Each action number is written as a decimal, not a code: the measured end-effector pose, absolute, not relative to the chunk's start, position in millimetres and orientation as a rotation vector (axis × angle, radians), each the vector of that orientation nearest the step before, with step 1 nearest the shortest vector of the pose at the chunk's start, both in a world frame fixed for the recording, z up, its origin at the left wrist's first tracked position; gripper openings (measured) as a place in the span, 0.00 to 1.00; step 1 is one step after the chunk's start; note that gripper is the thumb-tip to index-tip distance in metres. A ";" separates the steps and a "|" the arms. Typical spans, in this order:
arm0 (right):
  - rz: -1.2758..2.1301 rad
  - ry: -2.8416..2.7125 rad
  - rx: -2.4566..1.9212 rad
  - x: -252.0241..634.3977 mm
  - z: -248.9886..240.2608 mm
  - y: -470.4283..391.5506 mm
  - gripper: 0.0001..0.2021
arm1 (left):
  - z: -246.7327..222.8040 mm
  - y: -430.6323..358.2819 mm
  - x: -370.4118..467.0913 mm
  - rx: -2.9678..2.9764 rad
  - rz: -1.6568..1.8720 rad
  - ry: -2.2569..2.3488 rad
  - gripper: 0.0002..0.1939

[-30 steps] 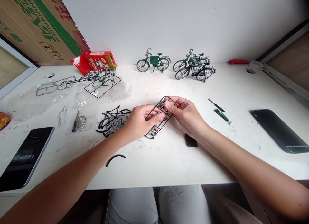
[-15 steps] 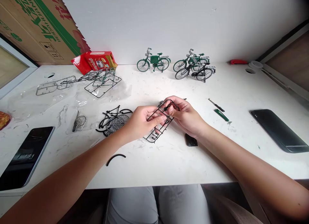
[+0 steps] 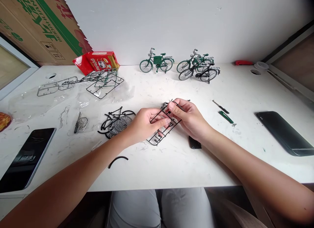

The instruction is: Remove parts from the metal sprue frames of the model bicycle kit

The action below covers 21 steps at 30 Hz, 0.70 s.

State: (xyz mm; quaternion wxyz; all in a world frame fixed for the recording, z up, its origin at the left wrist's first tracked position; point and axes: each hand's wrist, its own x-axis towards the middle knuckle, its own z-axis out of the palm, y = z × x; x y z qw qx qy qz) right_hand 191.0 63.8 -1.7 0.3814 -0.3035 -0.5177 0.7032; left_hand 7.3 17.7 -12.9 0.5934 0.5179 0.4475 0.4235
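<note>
A black plastic parts frame [image 3: 157, 143], a model-kit sprue with small parts on it, is held tilted above the table. My left hand [image 3: 144, 125] is closed on its left side, the thumb lying across the bars. At its upper right end my right hand [image 3: 190, 116] pinches the frame, with the thumb on top; a small dark part shows beside that thumb. Left of my hands lie loose black model bicycle parts [image 3: 120, 123], with wheels and a bicycle frame among them. One curved black mudguard [image 3: 118, 160] lies nearer the table's front edge.
Finished model bicycles [image 3: 157, 61] stand at the back. Empty sprues [image 3: 105, 85] lie by a red packet [image 3: 100, 61]. Phones lie at left [image 3: 29, 159] and right [image 3: 284, 133]. A screwdriver [image 3: 220, 107] and green-handled tool [image 3: 227, 118] rest right of my hands.
My right thumb has shifted up and left over the sprue's top end, and the dark part there is now less visible. My left hand keeps its grip.
</note>
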 end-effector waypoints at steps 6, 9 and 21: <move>1.661 -1.263 -0.906 190.8 -6.6 68.0 0.20 | -15.0 17.4 8.1 1.230 0.993 1.092 0.13; 1.667 -1.190 -0.919 190.2 -7.3 69.2 0.23 | -16.6 18.2 7.2 1.236 1.008 1.113 0.12; 1.777 -1.173 -0.853 195.5 -3.4 76.0 0.30 | -12.2 19.2 5.3 1.226 1.044 1.124 0.10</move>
